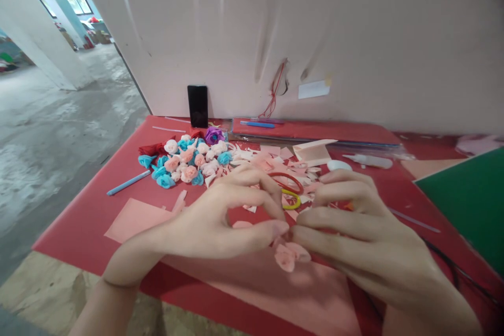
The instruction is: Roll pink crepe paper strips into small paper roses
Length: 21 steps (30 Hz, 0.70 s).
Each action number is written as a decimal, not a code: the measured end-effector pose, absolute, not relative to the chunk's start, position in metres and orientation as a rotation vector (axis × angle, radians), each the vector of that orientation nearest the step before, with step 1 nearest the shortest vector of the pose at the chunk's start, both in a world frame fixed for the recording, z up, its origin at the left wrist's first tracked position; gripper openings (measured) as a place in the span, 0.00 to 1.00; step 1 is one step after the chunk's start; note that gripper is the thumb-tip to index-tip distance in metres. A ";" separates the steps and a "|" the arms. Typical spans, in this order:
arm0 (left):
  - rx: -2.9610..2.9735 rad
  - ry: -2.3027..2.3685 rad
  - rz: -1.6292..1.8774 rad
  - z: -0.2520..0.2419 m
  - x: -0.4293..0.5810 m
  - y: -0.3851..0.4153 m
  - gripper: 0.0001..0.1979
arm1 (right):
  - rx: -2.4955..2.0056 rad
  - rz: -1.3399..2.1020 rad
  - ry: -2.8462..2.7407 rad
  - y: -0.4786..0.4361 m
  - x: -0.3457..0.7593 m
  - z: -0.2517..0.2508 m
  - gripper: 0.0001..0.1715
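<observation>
Between my two hands, above the front of the red table, is a small pink paper flower (pixel 286 256), its bloom turned toward me. My left hand (pixel 232 215) pinches it at the base with thumb and index finger. From the other side my right hand (pixel 362 236) presses its fingertips close to the same base, its thumb hidden. Just behind my hands lie scissors (pixel 290 199) with red and yellow handles, partly covered by paper scraps (pixel 271 160). To the left stands a cluster of finished-looking paper flowers (pixel 189 160) in pink, white and blue.
The red table (pixel 90 226) holds a pink paper sheet (pixel 137 218), a blue pen (pixel 128 182), a glue bottle (pixel 370 161) and a purple flower (pixel 214 135). A black phone (pixel 198 106) leans on the white panel (pixel 334 26) behind. A green board (pixel 468 199) lies at right.
</observation>
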<state>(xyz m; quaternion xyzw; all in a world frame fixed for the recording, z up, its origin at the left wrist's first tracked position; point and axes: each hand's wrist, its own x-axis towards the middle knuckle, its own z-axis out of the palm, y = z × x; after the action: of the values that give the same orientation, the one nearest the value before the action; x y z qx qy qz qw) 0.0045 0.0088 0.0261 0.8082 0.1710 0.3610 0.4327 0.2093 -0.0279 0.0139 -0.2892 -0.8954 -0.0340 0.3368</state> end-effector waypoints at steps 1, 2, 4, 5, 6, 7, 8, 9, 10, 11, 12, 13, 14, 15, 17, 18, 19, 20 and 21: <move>2.012 0.420 0.901 0.026 0.004 0.008 0.07 | -0.756 -0.107 -2.324 -0.029 0.209 0.014 0.13; 2.012 0.417 0.903 0.026 0.004 0.008 0.07 | -0.752 -0.121 -2.317 -0.029 0.208 0.015 0.13; 2.021 0.423 0.886 0.027 0.003 0.007 0.06 | -0.737 -0.140 -2.316 -0.030 0.207 0.016 0.13; 2.025 0.429 0.866 0.027 0.003 0.006 0.06 | -0.733 -0.144 -2.317 -0.031 0.207 0.016 0.14; 2.029 0.432 0.840 0.027 0.003 0.006 0.05 | -0.733 -0.142 -2.317 -0.031 0.206 0.017 0.14; 2.032 0.437 0.810 0.028 0.003 0.006 0.04 | -0.735 -0.131 -2.317 -0.032 0.205 0.017 0.14; 2.030 0.442 0.780 0.028 0.002 0.006 0.04 | -0.739 -0.113 -2.316 -0.032 0.205 0.018 0.15; 2.026 0.444 0.749 0.028 0.002 0.006 0.04 | -0.739 -0.090 -2.313 -0.032 0.204 0.018 0.15; 2.018 0.443 0.719 0.028 0.002 0.006 0.04 | -0.733 -0.063 -2.309 -0.032 0.203 0.018 0.16; 2.006 0.441 0.690 0.027 0.002 0.006 0.04 | -0.721 -0.036 -2.305 -0.032 0.202 0.019 0.16; 1.988 0.434 0.665 0.027 0.002 0.007 0.04 | -0.709 -0.011 -2.305 -0.031 0.200 0.020 0.15; 1.971 0.422 0.643 0.026 0.002 0.007 0.04 | -0.704 0.012 -2.304 -0.031 0.199 0.021 0.15; 1.952 0.410 0.625 0.026 0.003 0.008 0.05 | -0.700 0.035 -2.301 -0.030 0.199 0.021 0.16; 1.931 0.400 0.607 0.026 0.003 0.008 0.05 | -0.698 0.061 -2.299 -0.030 0.198 0.022 0.16; 1.885 0.395 0.575 0.025 0.003 0.009 0.06 | -0.698 0.109 -2.300 -0.030 0.198 0.021 0.16; 1.866 0.396 0.563 0.025 0.003 0.010 0.07 | -0.703 0.138 -2.299 -0.030 0.198 0.021 0.17; 1.850 0.395 0.556 0.025 0.003 0.010 0.07 | -0.704 0.168 -2.298 -0.030 0.199 0.020 0.17; 1.841 0.390 0.552 0.026 0.003 0.010 0.08 | -0.710 0.200 -2.300 -0.031 0.199 0.019 0.17; 1.838 0.383 0.549 0.026 0.003 0.010 0.08 | -0.716 0.232 -2.304 -0.031 0.199 0.017 0.17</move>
<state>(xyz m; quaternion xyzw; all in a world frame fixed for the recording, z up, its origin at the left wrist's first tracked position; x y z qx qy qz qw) 0.0033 0.0103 0.0259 0.7794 0.1623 0.2326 0.5586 0.1995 -0.0314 0.0174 -0.2765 -0.8900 0.0896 0.3514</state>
